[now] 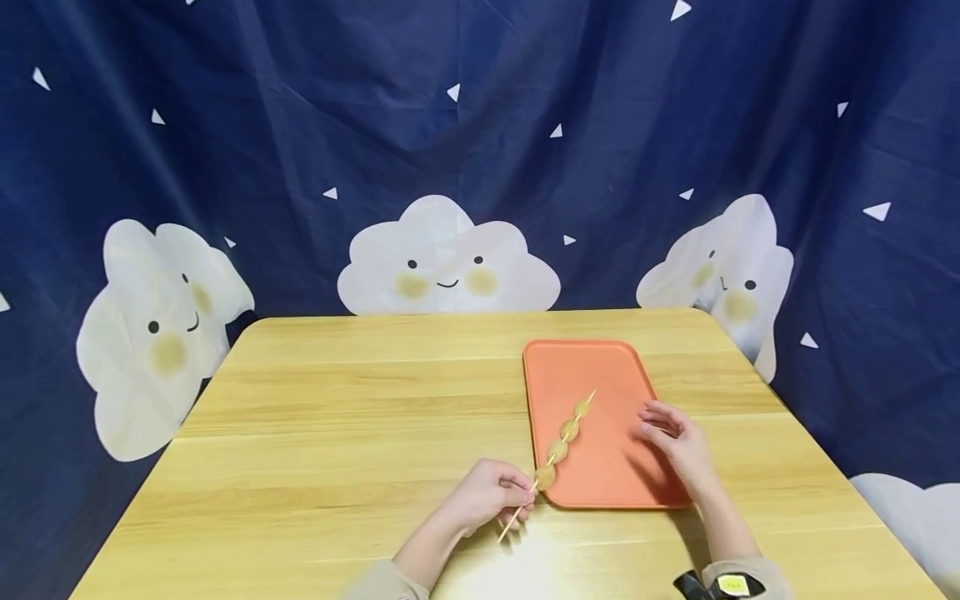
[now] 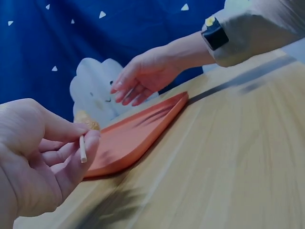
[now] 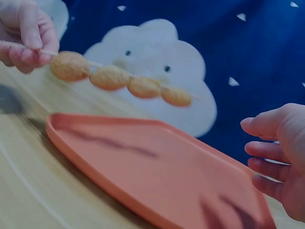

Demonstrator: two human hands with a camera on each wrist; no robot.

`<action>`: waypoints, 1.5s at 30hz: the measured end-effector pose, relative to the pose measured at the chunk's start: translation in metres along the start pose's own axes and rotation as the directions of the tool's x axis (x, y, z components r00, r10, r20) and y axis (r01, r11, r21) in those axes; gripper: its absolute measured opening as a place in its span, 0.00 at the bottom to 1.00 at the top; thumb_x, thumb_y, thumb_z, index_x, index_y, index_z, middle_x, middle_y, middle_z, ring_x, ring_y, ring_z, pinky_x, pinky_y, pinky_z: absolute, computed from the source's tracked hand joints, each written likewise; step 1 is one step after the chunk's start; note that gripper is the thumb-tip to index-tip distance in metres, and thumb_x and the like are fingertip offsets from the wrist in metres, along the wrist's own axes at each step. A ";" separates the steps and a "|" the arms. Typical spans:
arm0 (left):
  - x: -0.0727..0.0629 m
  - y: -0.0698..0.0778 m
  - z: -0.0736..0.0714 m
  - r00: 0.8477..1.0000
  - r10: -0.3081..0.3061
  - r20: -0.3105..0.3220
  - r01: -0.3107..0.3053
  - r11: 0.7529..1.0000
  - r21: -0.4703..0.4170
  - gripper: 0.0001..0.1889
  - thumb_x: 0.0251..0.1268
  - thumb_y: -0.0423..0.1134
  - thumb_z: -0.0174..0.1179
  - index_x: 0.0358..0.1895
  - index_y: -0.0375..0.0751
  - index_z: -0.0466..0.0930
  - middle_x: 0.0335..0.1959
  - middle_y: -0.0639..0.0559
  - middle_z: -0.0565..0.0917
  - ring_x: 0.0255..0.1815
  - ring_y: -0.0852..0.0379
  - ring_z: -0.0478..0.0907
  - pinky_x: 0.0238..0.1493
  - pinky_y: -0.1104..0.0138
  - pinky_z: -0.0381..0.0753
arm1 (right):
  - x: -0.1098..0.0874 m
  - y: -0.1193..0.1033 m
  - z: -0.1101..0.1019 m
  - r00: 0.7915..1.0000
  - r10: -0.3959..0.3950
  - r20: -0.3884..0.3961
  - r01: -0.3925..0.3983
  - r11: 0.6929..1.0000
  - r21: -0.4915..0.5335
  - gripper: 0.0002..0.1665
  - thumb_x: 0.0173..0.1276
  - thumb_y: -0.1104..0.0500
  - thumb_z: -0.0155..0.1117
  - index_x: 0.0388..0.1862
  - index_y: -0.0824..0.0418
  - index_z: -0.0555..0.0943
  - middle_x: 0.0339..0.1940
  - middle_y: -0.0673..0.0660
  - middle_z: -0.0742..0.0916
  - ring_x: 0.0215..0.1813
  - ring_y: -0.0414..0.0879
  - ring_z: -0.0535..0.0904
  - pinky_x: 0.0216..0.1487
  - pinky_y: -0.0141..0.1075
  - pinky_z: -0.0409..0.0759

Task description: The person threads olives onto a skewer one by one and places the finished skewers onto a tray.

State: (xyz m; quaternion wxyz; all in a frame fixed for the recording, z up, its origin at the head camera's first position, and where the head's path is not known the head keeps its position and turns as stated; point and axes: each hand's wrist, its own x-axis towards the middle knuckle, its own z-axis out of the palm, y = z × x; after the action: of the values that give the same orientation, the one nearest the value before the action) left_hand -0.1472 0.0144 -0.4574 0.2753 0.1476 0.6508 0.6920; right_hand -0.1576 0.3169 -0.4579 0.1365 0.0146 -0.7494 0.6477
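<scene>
My left hand (image 1: 491, 497) pinches the lower end of a wooden stick between thumb and fingers. Several round, golden-brown balls are threaded on it, making a skewer (image 1: 557, 452) that slants up and away to a bare pointed tip. In the right wrist view the skewer (image 3: 109, 78) hangs above an orange tray (image 3: 119, 157) and casts a shadow on it. My right hand (image 1: 677, 442) holds nothing; its fingers are loosely bent over the tray's right side. In the left wrist view the left hand (image 2: 47, 152) hides most of the skewer.
The orange tray, with a low raised rim, lies on the right part of a light wood table (image 1: 337, 417). Behind the table hangs a dark blue curtain (image 1: 450, 150) with white clouds and triangles. A watch-like device (image 1: 731, 585) sits on the right wrist.
</scene>
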 end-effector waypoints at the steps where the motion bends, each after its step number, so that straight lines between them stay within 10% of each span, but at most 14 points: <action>1: 0.002 -0.001 0.003 1.000 0.004 -0.007 -0.004 1.000 -0.023 0.07 0.56 0.21 0.56 0.36 0.16 0.76 0.23 0.35 0.80 0.19 0.59 0.76 0.18 0.72 0.78 | -0.003 0.001 -0.005 1.000 0.011 -0.022 -0.010 1.000 0.019 0.19 0.61 0.72 0.61 0.45 0.50 0.78 0.36 0.42 0.84 0.41 0.34 0.80 0.41 0.24 0.76; 12: 0.029 -0.011 0.025 0.977 -0.079 -0.197 0.043 0.983 -0.181 0.09 0.55 0.27 0.59 0.37 0.21 0.79 0.23 0.46 0.82 0.20 0.61 0.77 0.20 0.75 0.75 | -0.029 0.013 -0.044 0.987 0.090 -0.133 -0.074 0.990 0.123 0.19 0.63 0.71 0.60 0.39 0.44 0.81 0.35 0.43 0.85 0.38 0.32 0.80 0.39 0.22 0.76; 24: 0.048 -0.008 0.038 0.967 -0.060 -0.247 0.044 0.996 -0.072 0.05 0.53 0.23 0.60 0.32 0.23 0.80 0.20 0.47 0.81 0.17 0.62 0.74 0.20 0.71 0.78 | -0.049 0.022 -0.055 0.986 0.128 -0.105 -0.132 0.991 -0.033 0.21 0.62 0.68 0.62 0.52 0.78 0.72 0.36 0.38 0.84 0.40 0.28 0.78 0.40 0.20 0.74; 32: 0.064 -0.002 0.045 0.958 -0.040 -0.284 0.041 0.999 -0.003 0.04 0.51 0.22 0.61 0.30 0.23 0.81 0.18 0.48 0.79 0.15 0.63 0.73 0.17 0.73 0.77 | -0.055 0.022 -0.056 0.989 0.123 -0.079 -0.124 0.992 -0.007 0.23 0.61 0.71 0.62 0.55 0.77 0.71 0.40 0.40 0.85 0.42 0.29 0.79 0.43 0.19 0.72; 39: 0.079 0.000 0.050 0.952 -0.075 -0.296 0.070 0.997 -0.027 0.03 0.53 0.23 0.61 0.31 0.25 0.82 0.18 0.47 0.80 0.15 0.60 0.75 0.19 0.70 0.79 | -0.056 0.018 -0.056 0.990 0.143 0.017 -0.137 0.972 -0.190 0.34 0.62 0.66 0.63 0.62 0.82 0.62 0.47 0.32 0.78 0.47 0.24 0.73 0.45 0.17 0.70; 45: 0.085 0.002 0.055 0.951 -0.090 -0.295 0.075 0.995 -0.062 0.04 0.52 0.22 0.60 0.32 0.24 0.81 0.17 0.47 0.80 0.16 0.61 0.75 0.20 0.70 0.79 | -0.058 0.016 -0.056 0.987 0.136 0.089 -0.115 0.971 -0.212 0.38 0.59 0.70 0.64 0.63 0.82 0.58 0.59 0.72 0.73 0.49 0.23 0.70 0.47 0.18 0.69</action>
State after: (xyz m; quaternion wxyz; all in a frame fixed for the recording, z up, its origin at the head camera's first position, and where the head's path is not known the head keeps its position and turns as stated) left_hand -0.1847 0.1081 -0.4627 0.2067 0.0077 0.6726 0.7105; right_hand -0.0944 0.3648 -0.4794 0.0573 -0.0137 -0.8180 0.5722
